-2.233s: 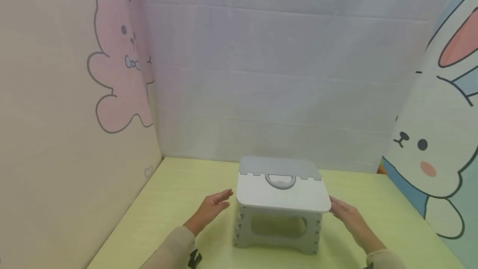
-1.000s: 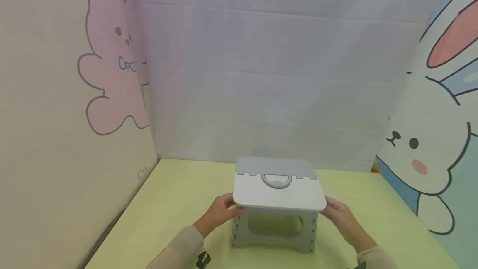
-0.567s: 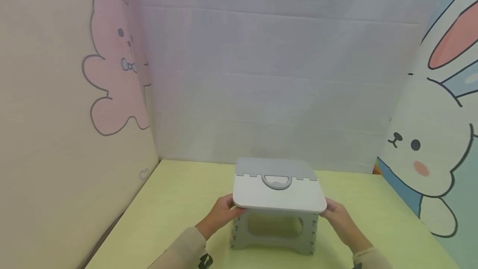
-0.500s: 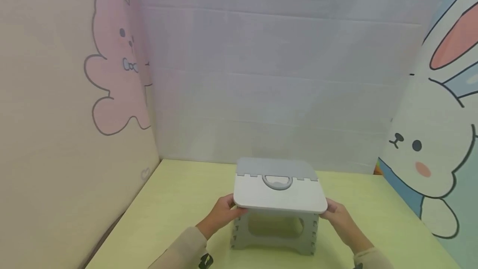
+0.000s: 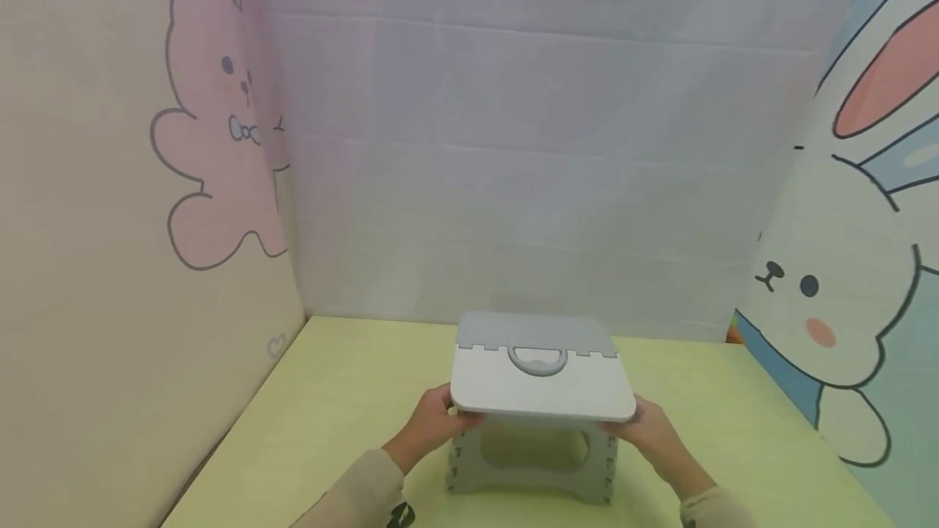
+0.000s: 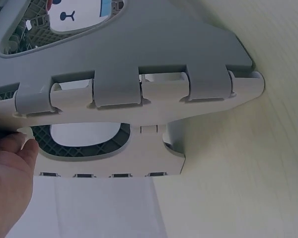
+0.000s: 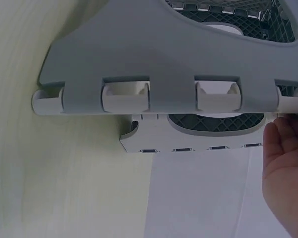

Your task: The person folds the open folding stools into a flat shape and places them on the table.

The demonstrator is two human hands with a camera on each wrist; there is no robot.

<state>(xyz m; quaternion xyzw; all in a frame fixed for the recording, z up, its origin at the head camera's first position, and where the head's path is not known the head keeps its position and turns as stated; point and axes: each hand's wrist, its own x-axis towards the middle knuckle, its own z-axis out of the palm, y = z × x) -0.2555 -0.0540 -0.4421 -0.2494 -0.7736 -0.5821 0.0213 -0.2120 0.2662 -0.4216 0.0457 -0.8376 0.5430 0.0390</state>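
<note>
A folding step stool [image 5: 539, 391] with a grey and white top stands unfolded on the pale yellow table. Its grey carry handle [image 5: 539, 363] lies flat in the middle of the top. At the left edge of the top, my left hand [image 5: 425, 429] holds on, thumb under the front rim and fingers partly hidden. My right hand [image 5: 651, 433] holds the opposite edge the same way, thumb below the rim. In the left wrist view the stool's grey leg panel [image 6: 114, 49] shows hinge joints; the right wrist view shows the other leg panel [image 7: 124, 59], with fingertips under the top.
The stool rests on a yellow table [image 5: 352, 373]. A pale cloth wall [image 5: 513, 186] closes the back. Side walls carry a pink rabbit picture [image 5: 213, 145] on the left and a white rabbit picture [image 5: 829, 332] on the right.
My left hand has come in from beside the stool to grip its edge. My right hand has shifted inward, its thumb now under the front rim. The stool stays in place.
</note>
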